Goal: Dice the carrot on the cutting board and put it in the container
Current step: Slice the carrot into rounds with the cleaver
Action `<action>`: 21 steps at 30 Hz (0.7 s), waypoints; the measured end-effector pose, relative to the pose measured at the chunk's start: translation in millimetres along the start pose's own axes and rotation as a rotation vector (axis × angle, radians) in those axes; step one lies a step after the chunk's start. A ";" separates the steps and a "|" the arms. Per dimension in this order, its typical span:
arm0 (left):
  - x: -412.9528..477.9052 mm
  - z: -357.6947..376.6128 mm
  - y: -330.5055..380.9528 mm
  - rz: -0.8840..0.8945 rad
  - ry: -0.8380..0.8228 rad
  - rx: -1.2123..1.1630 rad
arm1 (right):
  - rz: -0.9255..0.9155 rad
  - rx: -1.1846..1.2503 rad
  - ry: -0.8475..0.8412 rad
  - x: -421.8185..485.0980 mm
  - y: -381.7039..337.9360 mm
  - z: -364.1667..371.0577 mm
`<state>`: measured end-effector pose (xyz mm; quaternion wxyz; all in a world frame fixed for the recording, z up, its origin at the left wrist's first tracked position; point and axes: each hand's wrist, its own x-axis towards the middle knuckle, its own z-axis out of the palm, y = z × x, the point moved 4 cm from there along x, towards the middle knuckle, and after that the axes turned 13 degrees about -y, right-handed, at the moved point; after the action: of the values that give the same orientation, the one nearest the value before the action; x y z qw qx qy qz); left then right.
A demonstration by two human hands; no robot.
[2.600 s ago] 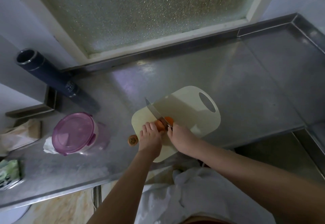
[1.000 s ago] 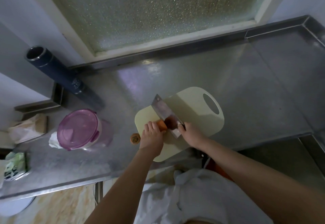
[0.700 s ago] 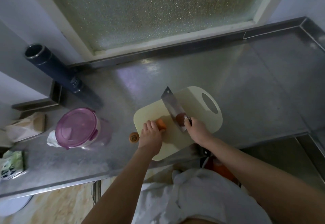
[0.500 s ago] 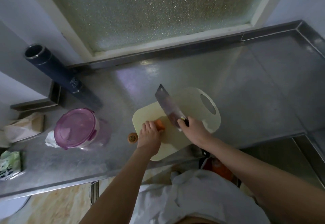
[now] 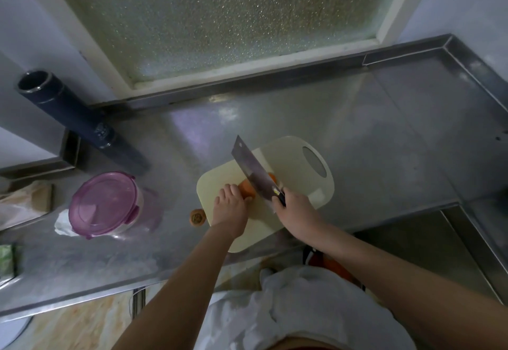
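While left hand [image 5: 231, 209] pins the carrot [image 5: 247, 188] to the cutting board [image 5: 297, 165], fingers together and curled over its left part, right hand [image 5: 295, 209] is clamped around the cleaver [image 5: 253, 168] handle. Blade tilted over the carrot, orange showing on both sides. Purple-lidded container [image 5: 103, 204] sits well left on the steel counter [image 5: 357, 143]. Cut-off carrot end [image 5: 197, 216] lies just off the board's left edge.

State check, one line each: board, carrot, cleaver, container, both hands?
cutting board: flat on counter
carrot: partly cut, on cutting board
cleaver: tilted, at carrot's cut end
cut piece: on cutting board, beyond cleaver
carrot end: on counter, off cutting board
container: closed, on counter
left hand: holds carrot
right hand: grips cleaver
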<state>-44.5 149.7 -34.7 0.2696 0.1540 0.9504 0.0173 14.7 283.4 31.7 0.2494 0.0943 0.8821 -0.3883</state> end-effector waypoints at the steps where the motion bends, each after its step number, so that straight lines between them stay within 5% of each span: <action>1: 0.1 1.9 0.2 -0.002 0.000 -0.006 | -0.003 -0.015 0.005 -0.7 -0.4 -0.9; 21: 2.1 6.9 3.0 -0.011 -0.006 -0.056 | 0.010 -0.236 -0.064 5.6 -15.1 4.2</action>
<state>-41.8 152.8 -41.3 0.2765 0.1412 0.9496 0.0420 5.9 269.9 36.0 0.2887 0.0563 0.9128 -0.2833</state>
